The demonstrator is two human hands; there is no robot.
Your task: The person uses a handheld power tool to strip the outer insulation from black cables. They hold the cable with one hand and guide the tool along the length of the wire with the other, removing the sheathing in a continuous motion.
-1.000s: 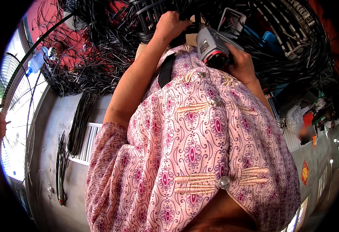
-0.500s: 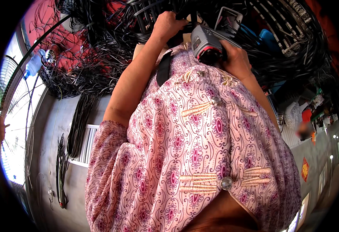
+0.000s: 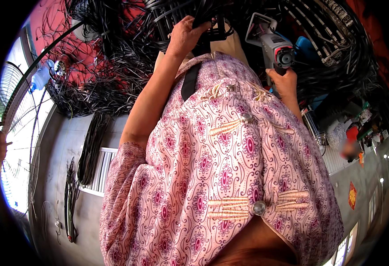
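My left hand (image 3: 185,37) is closed around the edge of a black woven piece (image 3: 165,22) made of flat strips, at the top middle above my lap. Its fingertips are partly hidden among dark strips. My right hand (image 3: 285,84), off to the right, grips the lower handle of a grey power tool (image 3: 276,48) with red trim and a dark round end. This tool is held apart from the woven piece. What kind of power tool it is does not show clearly.
Heaps of black strips (image 3: 114,88) lie on a red surface (image 3: 72,53) at the left. More coiled strips (image 3: 341,73) are at the right, beside a blue object (image 3: 307,46). A metal loop (image 3: 258,29) is next to the tool. A clear blue bottle (image 3: 40,79) is at the far left.
My right hand has moved the power tool to the right, away from the woven piece and my left hand. The left hand keeps its hold, shifted slightly.
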